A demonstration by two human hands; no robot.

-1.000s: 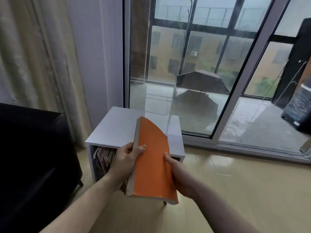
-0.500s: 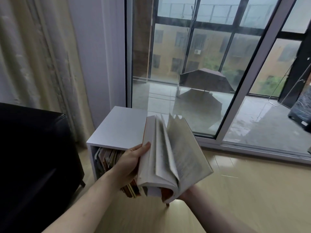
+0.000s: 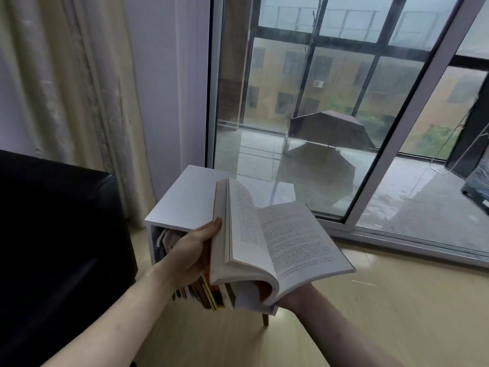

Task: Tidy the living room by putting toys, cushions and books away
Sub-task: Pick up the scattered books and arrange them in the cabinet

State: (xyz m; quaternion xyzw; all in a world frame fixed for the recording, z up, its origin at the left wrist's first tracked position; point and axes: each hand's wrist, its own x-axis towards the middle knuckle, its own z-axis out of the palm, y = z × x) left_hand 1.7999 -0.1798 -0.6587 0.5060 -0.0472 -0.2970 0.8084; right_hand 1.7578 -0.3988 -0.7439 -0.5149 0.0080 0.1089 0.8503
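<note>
While held open above a white shelf (image 3: 185, 197), a book (image 3: 270, 242) is supported by both hands.

Its left block of pages is gripped by the left hand (image 3: 193, 250), thumb on the page edge; its right half is carried from beneath by the right hand (image 3: 293, 300), whose fingers are hidden. Other books (image 3: 203, 292) are stored inside the shelf.

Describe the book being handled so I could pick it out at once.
Start at the white cabinet beside the glass door. In front of it, both hands hold the book, the left hand gripping its left edge. Unlike the closed books shelved inside, it is open, with an orange cover.
</note>
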